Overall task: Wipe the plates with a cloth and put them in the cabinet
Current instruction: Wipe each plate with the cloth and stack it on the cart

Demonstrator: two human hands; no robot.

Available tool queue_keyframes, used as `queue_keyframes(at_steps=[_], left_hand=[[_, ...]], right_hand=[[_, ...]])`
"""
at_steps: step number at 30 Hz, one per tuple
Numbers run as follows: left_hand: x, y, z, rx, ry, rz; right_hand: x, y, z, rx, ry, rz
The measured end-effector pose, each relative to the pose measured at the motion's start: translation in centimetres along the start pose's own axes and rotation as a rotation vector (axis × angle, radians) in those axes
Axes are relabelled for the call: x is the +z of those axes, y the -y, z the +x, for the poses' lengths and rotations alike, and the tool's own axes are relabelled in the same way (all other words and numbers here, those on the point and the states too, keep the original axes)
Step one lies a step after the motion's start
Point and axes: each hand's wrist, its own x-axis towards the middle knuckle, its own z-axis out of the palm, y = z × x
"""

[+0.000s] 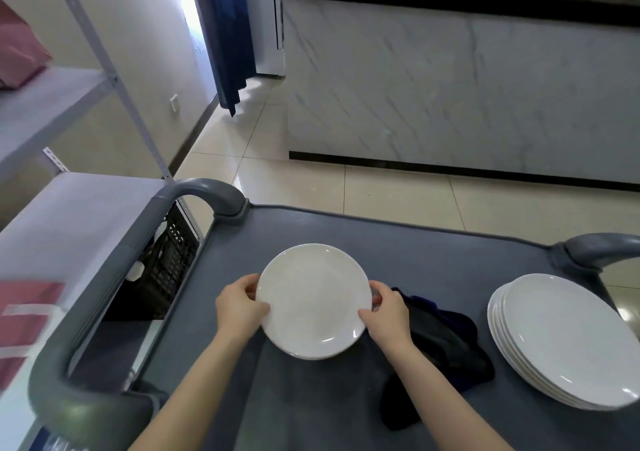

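**Item 1: plate** (313, 301). Round, white, glazed and shallow, with a plain raised rim and a glint along the near edge. You held it face up over the middle of the cart top (415, 253). Whether it was touching the surface or just clear of it could not be told.

**Item 2: left hand** (239, 307). It pinched the plate's left rim, thumb on top and fingers curled round the edge.

**Item 3: right hand** (386, 312). It took the same grip on the opposite rim. Holding both sides probably kept the slick glaze level and secure for carrying.

**Item 4: cloth** (440, 346). Dark, soft and crumpled, it lay on the cart just beside your right wrist. Neither hand held it, which suggests wiping of this plate was over or not yet begun.

**Item 5: stack of plates** (568, 339). Several matching white plates were fanned slightly at the cart's right end, well apart from the one you held. They were probably next in line.

**Item 6: cart.** The top was covered in matte grey fabric with a piped edge. The curved handle (201, 191) was grey moulded plastic.

**Item 7: shelf** (79, 208). A pale metal rack stood to your left, with a black lattice crate (169, 263) below it.

**Item 8: cabinet.** It could not be identified in view.
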Motion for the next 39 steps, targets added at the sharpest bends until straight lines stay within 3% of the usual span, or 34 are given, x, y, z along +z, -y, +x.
queue_keyframes(at_steps=[8, 15, 27, 32, 36, 39], left_hand=[[-1.0, -0.8, -0.4, -0.052, 0.095, -0.421], [1.9, -3.5, -3.4, 0.059, 0.269, -0.618], [9.7, -7.1, -7.8, 0.144, 0.131, -0.697], [8.7, -7.9, -7.0, 0.062, 0.052, -0.724], [7.2, -7.3, -6.2, 0.026, -0.007, -0.703], [6.3, -6.5, -6.1, 0.016, -0.032, -0.710]], right_hand=[[-2.6, 0.5, -0.9, -0.004, 0.017, 0.392], [-7.2, 0.3, -1.6, 0.016, 0.045, 0.706], [-11.5, -1.8, -1.1, 0.062, 0.025, 0.912], [-12.2, -3.3, 0.2, -0.054, 0.142, 0.704], [-11.9, -5.7, 1.8, -0.181, 0.089, 0.007], [-11.1, -7.3, 2.4, -0.260, 0.163, -0.414]])
